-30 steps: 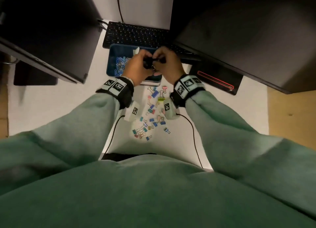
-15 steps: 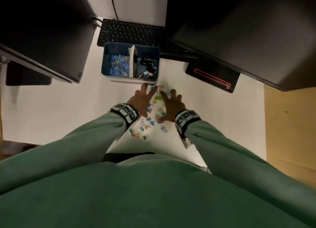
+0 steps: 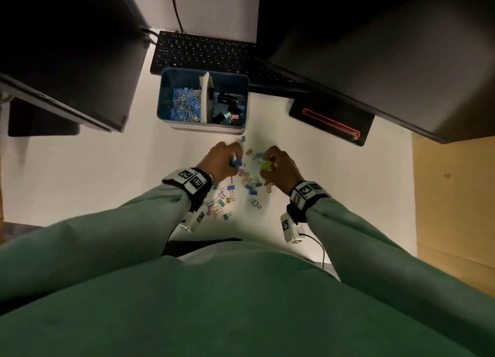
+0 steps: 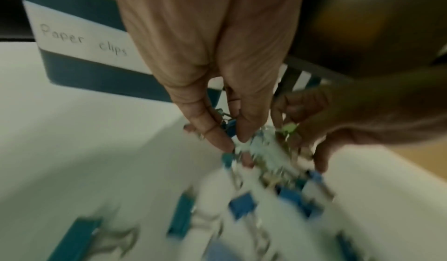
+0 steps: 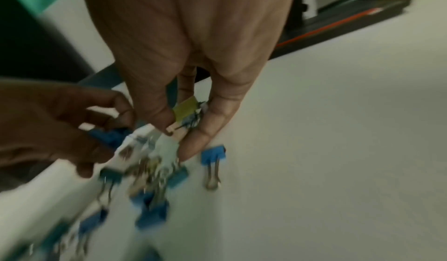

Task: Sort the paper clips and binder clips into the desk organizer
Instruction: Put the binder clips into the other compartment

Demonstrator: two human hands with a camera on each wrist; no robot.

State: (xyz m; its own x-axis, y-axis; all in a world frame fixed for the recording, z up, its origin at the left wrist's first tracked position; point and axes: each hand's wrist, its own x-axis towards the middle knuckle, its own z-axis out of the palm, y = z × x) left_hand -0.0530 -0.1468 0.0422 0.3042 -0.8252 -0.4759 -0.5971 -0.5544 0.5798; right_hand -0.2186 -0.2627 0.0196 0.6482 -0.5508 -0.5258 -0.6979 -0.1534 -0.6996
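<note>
A blue desk organizer point(image 3: 166, 99) stands on the white desk, paper clips point(image 3: 186, 103) in its left compartment and binder clips point(image 3: 226, 107) in its right. Its front label reads "Paper clips" point(image 4: 82, 39). Several small coloured binder clips point(image 3: 230, 196) lie scattered on the desk below it. My left hand point(image 3: 222, 161) pinches a blue binder clip point(image 3: 236, 163) over the pile. My right hand point(image 3: 278, 169) pinches a yellow-green binder clip point(image 3: 267, 165), also seen between its thumb and fingers in the right wrist view point(image 5: 185, 108). Both wrist views are blurred.
A black keyboard point(image 3: 203, 54) lies behind the organizer. Dark monitors point(image 3: 67, 49) overhang the desk on the left and right point(image 3: 375, 49). A black device with a red line point(image 3: 332, 121) sits at the right. A wooden surface point(image 3: 455, 196) borders the desk's right edge.
A second ago both hands were together over the organizer. They came down onto the clip pile with fingers spread, and now each has closed on a clip.
</note>
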